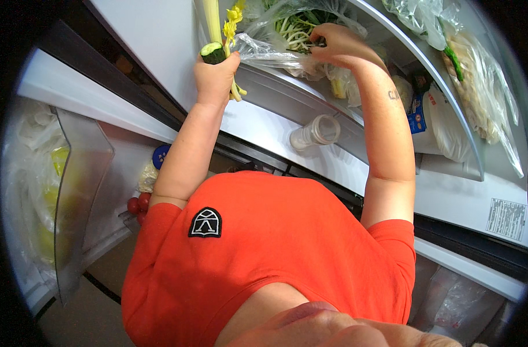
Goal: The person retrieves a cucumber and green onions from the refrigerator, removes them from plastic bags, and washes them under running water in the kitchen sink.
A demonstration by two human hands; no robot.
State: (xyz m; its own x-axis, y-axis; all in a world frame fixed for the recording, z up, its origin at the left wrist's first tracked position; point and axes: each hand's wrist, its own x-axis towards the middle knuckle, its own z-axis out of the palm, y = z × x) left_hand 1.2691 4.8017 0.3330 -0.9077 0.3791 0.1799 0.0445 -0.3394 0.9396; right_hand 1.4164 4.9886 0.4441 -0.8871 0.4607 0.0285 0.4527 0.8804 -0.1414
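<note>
At the upper left, my left hand (212, 82) is closed around a cut piece of cucumber (212, 53) and a pale celery stalk (212, 21) with yellow leaves (233, 18). Thin stalk ends stick out below the fist. My right hand (339, 47) reaches into an opened clear plastic bag (264, 51), its thumb and fingers curved at a bunch of green leafy stems (296, 31). Among those stems its fingertips are partly hidden, so a grip cannot be made out. The bag lies in a fridge compartment with a curved clear front.
A translucent jar (318, 132) stands below the compartment. Bagged produce (480, 99) and a green chili (452, 63) lie at right. On the left, a clear door bin (84, 195) holds bagged items, near red tomatoes (138, 203) and a blue lid (160, 156).
</note>
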